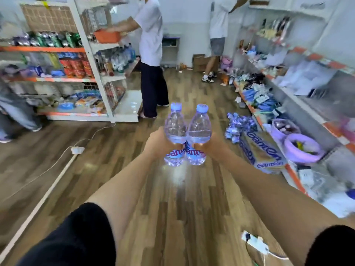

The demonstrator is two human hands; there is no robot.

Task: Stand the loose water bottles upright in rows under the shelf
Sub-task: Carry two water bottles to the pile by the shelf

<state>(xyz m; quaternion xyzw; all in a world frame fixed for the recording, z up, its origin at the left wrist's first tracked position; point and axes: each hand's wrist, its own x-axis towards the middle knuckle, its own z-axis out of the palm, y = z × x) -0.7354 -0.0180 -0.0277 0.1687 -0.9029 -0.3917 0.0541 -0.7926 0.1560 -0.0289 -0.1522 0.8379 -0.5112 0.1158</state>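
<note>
Two clear water bottles with blue caps and blue labels are held upright side by side in front of me, above the wooden floor. My left hand [158, 144] grips the left bottle [175, 129] at its middle. My right hand [210, 145] grips the right bottle [198, 131] the same way. The two bottles touch each other. A heap of loose water bottles [240, 124] lies on the floor to the right, beside the bottom of the right shelf [294, 176].
A cardboard water carton [261, 150] lies by the right shelf, with purple tubs [303, 148] behind it. Two people stand ahead, one at the left shelving unit [96, 73]. Power strips [77, 150] and cables lie on the floor on the left and at the lower right.
</note>
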